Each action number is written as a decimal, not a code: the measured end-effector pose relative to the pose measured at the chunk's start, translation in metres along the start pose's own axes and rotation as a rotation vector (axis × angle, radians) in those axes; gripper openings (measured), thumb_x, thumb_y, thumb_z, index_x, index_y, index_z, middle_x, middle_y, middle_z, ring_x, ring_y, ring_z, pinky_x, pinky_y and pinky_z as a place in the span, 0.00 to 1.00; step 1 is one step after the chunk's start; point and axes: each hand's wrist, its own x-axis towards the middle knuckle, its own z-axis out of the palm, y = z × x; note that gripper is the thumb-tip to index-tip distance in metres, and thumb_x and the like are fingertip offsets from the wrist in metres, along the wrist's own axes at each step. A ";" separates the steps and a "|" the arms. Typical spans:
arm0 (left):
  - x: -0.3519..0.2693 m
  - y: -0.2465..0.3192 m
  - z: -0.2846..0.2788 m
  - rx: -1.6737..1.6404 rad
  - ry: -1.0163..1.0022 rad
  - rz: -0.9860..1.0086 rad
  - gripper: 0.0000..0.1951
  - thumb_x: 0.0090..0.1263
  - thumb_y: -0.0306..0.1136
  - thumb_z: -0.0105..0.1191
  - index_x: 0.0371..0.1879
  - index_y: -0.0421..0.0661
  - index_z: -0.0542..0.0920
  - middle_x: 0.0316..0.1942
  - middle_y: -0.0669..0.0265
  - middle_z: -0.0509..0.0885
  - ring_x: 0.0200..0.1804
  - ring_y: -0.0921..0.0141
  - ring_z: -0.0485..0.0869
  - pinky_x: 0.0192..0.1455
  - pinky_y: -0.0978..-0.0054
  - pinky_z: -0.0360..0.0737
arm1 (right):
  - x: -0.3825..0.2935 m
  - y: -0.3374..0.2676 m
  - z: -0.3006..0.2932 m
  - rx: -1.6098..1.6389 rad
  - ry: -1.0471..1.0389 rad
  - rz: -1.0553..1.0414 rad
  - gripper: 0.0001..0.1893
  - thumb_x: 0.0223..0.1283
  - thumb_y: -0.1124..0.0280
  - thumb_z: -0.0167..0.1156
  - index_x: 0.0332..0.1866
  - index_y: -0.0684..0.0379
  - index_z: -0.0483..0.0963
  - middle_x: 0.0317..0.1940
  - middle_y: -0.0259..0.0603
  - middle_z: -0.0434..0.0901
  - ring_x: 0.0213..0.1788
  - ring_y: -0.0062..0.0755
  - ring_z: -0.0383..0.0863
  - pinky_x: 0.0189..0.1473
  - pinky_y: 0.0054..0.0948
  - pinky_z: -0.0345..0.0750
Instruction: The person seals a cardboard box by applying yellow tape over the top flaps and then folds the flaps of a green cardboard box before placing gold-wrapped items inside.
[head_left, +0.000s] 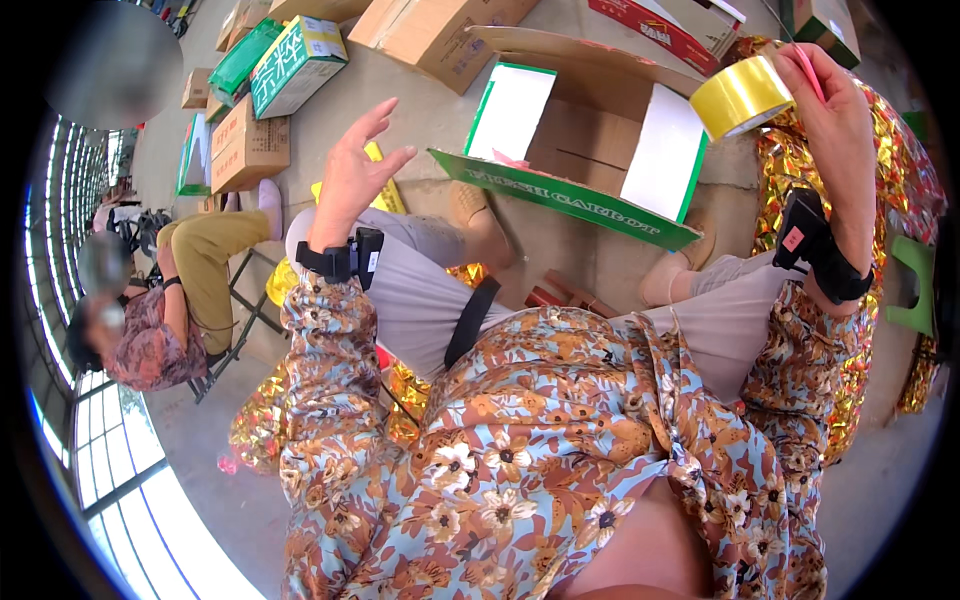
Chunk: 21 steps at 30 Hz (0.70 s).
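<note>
My right hand (832, 120) is raised at the upper right, closed on a roll of yellow packing tape (740, 97) and a thin pink-handled tool (810, 73), whose kind I cannot tell. An open cardboard box (585, 135) with a green outer side stands on the floor between my feet, its flaps folded out. Something pink (510, 159) lies at its near left inner corner. My left hand (360, 169) is held in the air left of the box, fingers apart, holding nothing.
Several cartons (247, 146) stand at the upper left, and another carton (442, 37) lies beyond the open box. A seated person (157, 330) is at the left. Gold and red foil material (780, 180) lies at my right, beside a green plastic stool (911, 285).
</note>
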 end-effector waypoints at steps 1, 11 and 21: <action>-0.014 0.002 -0.024 0.042 0.010 -0.140 0.30 0.61 0.29 0.64 0.65 0.48 0.73 0.58 0.57 0.80 0.60 0.62 0.80 0.65 0.69 0.73 | 0.002 0.003 0.007 0.092 -0.038 0.020 0.13 0.68 0.64 0.58 0.43 0.66 0.77 0.31 0.26 0.77 0.36 0.13 0.72 0.43 0.17 0.71; -0.175 -0.109 -0.042 -0.498 0.693 -0.461 0.18 0.71 0.34 0.57 0.56 0.38 0.79 0.46 0.62 0.86 0.43 0.75 0.85 0.45 0.80 0.79 | 0.009 0.025 0.001 -0.021 -0.013 0.045 0.15 0.71 0.64 0.58 0.50 0.66 0.77 0.36 0.27 0.77 0.37 0.12 0.71 0.42 0.15 0.70; -0.238 -0.162 0.063 -0.748 0.426 -0.710 0.14 0.71 0.31 0.56 0.51 0.37 0.81 0.37 0.64 0.87 0.37 0.75 0.85 0.41 0.79 0.80 | 0.002 0.015 0.016 -0.028 0.188 0.055 0.14 0.69 0.63 0.60 0.47 0.64 0.80 0.30 0.24 0.75 0.31 0.10 0.69 0.33 0.14 0.66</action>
